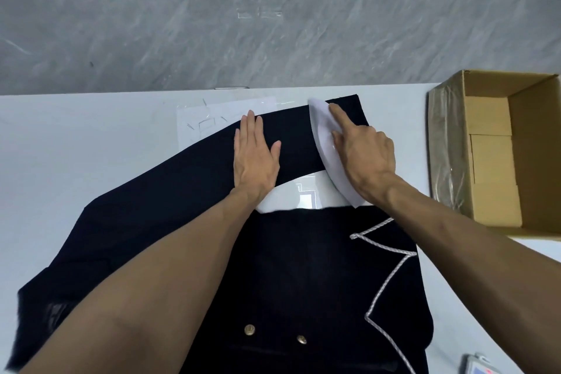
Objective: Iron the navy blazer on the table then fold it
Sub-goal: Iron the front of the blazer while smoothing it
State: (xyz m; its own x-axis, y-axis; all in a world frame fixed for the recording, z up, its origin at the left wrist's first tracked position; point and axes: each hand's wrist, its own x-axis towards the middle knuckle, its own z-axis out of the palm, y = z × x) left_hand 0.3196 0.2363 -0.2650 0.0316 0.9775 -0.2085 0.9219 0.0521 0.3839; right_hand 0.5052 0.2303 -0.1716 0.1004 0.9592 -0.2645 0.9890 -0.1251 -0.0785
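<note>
The navy blazer (303,276) lies spread on the white table (76,146), with white-trimmed lapels at the right and two brass buttons near the bottom. One sleeve (188,173) stretches up and to the right across the table. My left hand (255,155) presses flat on that sleeve. My right hand (364,155) grips a white iron (321,130) that sits on the sleeve's cuff end, with the index finger stretched along its top.
An open cardboard box (531,118) stands at the table's right edge. A taped paper sheet (206,118) lies under the sleeve at the back. A small device (479,366) shows at the bottom right corner. Grey floor lies beyond the far table edge.
</note>
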